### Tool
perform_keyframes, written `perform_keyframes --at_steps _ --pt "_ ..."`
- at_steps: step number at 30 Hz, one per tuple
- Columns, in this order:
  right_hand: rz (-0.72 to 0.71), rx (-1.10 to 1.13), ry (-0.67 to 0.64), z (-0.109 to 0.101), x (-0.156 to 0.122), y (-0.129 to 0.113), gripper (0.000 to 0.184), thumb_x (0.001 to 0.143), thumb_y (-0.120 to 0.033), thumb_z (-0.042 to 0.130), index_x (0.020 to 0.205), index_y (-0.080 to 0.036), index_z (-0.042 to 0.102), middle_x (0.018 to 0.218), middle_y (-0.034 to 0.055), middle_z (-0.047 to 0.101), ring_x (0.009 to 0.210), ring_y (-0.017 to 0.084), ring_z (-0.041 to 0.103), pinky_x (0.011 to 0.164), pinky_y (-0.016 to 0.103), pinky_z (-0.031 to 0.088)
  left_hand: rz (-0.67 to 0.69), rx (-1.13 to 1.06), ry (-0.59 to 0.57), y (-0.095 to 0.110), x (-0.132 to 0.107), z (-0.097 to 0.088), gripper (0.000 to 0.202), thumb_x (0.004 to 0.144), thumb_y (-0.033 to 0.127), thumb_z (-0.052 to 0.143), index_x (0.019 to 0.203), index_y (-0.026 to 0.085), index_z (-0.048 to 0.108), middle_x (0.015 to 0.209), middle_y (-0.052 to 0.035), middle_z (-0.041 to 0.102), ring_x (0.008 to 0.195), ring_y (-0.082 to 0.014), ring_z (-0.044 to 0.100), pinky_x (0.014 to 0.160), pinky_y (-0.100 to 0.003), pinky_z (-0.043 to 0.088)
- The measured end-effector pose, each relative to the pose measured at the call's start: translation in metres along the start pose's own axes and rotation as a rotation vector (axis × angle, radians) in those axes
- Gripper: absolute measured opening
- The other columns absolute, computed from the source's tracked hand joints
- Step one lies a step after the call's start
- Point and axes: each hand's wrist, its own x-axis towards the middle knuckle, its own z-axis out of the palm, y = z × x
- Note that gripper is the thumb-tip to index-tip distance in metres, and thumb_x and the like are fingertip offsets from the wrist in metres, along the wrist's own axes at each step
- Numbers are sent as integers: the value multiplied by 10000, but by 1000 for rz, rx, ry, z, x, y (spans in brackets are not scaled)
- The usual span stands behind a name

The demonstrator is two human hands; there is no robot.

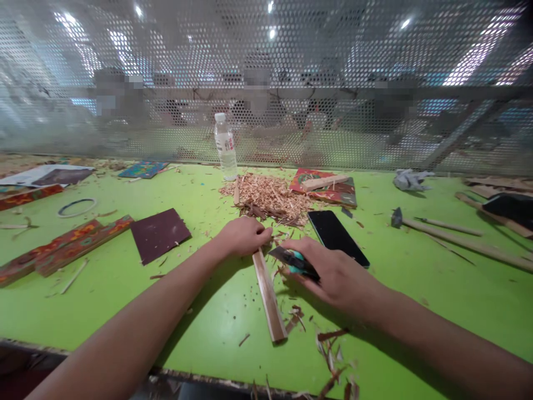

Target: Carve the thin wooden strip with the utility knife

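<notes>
Head cam, my only view: I see a green worktop [208,340] w/ two hands at work on it. The wood strip [270,303] lies flat near the mid of the near edge. One end points at that edge; the other goes under the L hand [245,236], which is curled, fingers together, pressing the strip down. R hand [333,272] is wrapped tight on the handle of a utility knife [300,264]. Its blade is out, the tip just beside the strip & close to the L thumb. Can't tell if blade & wood touch.

How far along? Part done, I'd say. The strip's top is bare: pale at the sides, w/ a browner band down the mid. I guess the pale bits are cut & the brown band is what's left. Underside & far end are hidden, so can't tell abt those. Lots of cutting looks done overall, b/c there's a big shavings pile [270,199] near the mid of the far edge, plus loose curls [332,335] by the near edge, R of the strip.

Two painted strips [83,245] lie off toward the L edge, paint on; if they count, they look not done. Phone [338,238] lies just past the R hand, toward the far edge. Hammer [453,238] lies toward the R edge, no hand on it.
</notes>
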Motion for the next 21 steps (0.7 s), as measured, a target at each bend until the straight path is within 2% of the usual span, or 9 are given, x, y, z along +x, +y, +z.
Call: perform_keyframes --at_steps 2,4,8,10,11,13,16,18,21 --pt "27 -23 12 2 1 4 397 1059 -277 538 1450 -226 500 1320 128 686 1093 308 709 870 416 535 11 -9 -5 -1 0 -1 557 1030 473 359 785 185 768 820 -98 761 695 -215 636 571 -300 353" --pt "60 -50 13 3 2 7 453 1041 -314 601 1472 -228 491 1337 138 669 1083 338 713 866 456 548 21 -20 -9 -2 0 -1 550 1029 476 368 791 185 770 810 -90 756 674 -202 619 568 -297 345" --pt "95 -89 -24 3 4 7 802 853 -571 825 1487 -196 507 1341 175 643 970 388 734 801 514 570 34 -41 -5 -4 0 -1 532 1020 487 388 776 188 755 761 -69 733 631 -183 579 551 -300 310" --pt "85 -93 -49 2 4 5 995 733 -693 863 1507 -183 500 1343 189 631 938 389 735 789 518 573 37 -46 2 -5 0 0 524 1011 495 399 759 189 741 739 -62 721 621 -179 565 544 -303 291" --pt "66 -85 -59 1 3 4 1030 726 -731 843 1518 -174 492 1343 196 628 936 383 733 793 514 572 39 -48 5 -5 0 1 517 1007 496 404 754 190 736 734 -59 717 618 -178 560 542 -304 284" --pt "19 -48 -66 0 1 2 895 863 -727 713 1518 -159 490 1340 207 632 979 366 724 828 495 561 41 -51 9 -6 0 1 505 1002 496 412 755 191 730 731 -57 716 613 -178 557 540 -306 277" --pt "-16 2 -52 -2 0 1 523 1093 -519 410 1430 -143 549 1294 200 680 1056 324 702 867 437 526 46 -51 13 -6 0 1 503 1007 491 404 775 191 734 746 -60 724 622 -182 568 546 -303 286" --pt "-10 0 -58 -2 0 0 441 1121 -437 335 1339 -156 595 1215 170 725 1016 292 702 831 392 503 51 -48 16 -6 -1 1 500 1015 477 397 794 187 740 768 -67 735 642 -188 587 554 -298 299" --pt "-15 -24 -110 0 3 -3 376 1111 -433 372 1168 -182 646 1045 114 754 868 251 689 727 339 450 63 -41 22 -4 -2 1 485 1032 443 388 827 183 743 809 -74 750 695 -202 628 569 -292 323"
